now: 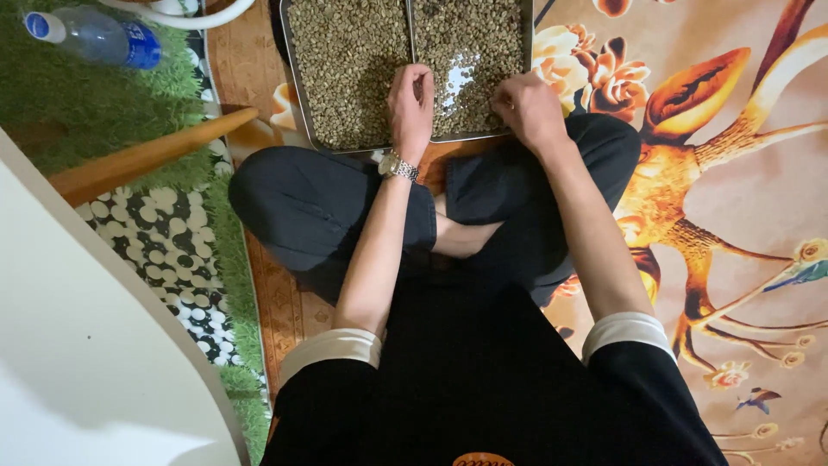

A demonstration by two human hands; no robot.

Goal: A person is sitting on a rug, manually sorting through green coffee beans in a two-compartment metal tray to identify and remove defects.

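Two metal trays sit side by side on the floor ahead of my crossed legs, both filled with small greenish-brown beans. The left tray [296, 78] is fully covered; the right tray [526, 34] shows a bare shiny patch near its front. My left hand [411, 108], with a metal watch on the wrist, rests on the beans at the seam between the trays, fingers curled. My right hand [528, 108] lies at the front edge of the right tray, fingers bent as if pinching; what it holds is hidden.
A plastic water bottle [95, 36] lies on green turf at the upper left. A wooden leg [147, 155] slants beside my left knee. A white tabletop [86, 345] fills the lower left. A floral patterned rug [742, 190] spreads to the right.
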